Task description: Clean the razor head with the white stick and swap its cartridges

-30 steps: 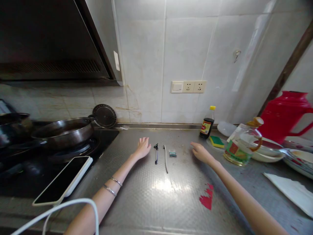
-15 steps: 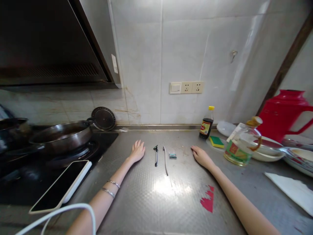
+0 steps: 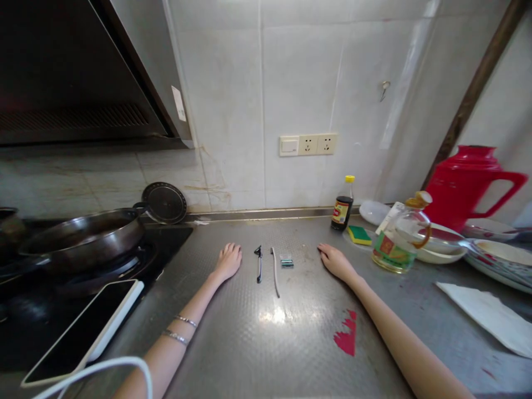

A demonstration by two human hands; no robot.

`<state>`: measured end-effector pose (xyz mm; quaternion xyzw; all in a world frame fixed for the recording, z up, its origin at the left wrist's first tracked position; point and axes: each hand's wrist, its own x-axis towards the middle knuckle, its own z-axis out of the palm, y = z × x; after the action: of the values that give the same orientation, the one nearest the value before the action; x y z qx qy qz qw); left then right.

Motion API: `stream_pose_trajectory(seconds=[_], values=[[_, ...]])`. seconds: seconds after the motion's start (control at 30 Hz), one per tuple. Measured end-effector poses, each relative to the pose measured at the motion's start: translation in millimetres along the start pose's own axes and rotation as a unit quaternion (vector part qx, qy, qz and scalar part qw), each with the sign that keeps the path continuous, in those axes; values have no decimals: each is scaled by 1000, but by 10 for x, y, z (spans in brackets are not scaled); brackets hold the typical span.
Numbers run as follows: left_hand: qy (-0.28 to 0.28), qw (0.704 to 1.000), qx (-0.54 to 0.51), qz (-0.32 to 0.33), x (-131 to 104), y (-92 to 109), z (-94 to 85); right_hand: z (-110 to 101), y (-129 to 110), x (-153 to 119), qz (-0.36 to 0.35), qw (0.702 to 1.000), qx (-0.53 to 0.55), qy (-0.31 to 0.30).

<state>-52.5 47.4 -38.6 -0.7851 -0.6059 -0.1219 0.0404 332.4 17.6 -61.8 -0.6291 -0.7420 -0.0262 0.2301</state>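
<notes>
On the metal counter (image 3: 249, 343), my left hand (image 3: 228, 261) lies palm down with its fingers stretched forward, holding nothing. Just right of it is a razor (image 3: 259, 265) with a dark head. A thin white toothbrush (image 3: 275, 272) lies beside the razor, and a small pack of green blades (image 3: 286, 262) is to the right of the brush. My right hand (image 3: 334, 260) rests flat on the counter farther right, nothing in it. Neither hand touches these items.
At left, a pan (image 3: 87, 238) stands on the black stove, with a phone (image 3: 83, 332) in front. At right are a soy sauce bottle (image 3: 341, 208), a sponge (image 3: 359, 235), an oil jug (image 3: 397, 244), bowls (image 3: 440, 252), a red thermos (image 3: 465, 188) and a white cloth (image 3: 484, 313).
The view has turned slightly to the right, so most things appear shifted left. Both hands stay in place on the counter.
</notes>
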Motion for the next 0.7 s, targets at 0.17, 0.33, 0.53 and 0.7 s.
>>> stream_pose_trajectory(seconds=[0.17, 0.33, 0.53, 0.7], values=[[4, 1000, -3, -1, -21, 8, -10, -15, -8, -9, 0, 1000, 26, 8], [10, 1000, 3, 2, -21, -7, 7, -9, 1, -6, -13, 1000, 13, 7], [8, 1000, 1, 1, -17, -13, -7, 20, 28, 9, -11, 1000, 3, 9], [7, 1000, 0, 2, -13, -3, -17, 12, 26, 6, -12, 1000, -4, 12]])
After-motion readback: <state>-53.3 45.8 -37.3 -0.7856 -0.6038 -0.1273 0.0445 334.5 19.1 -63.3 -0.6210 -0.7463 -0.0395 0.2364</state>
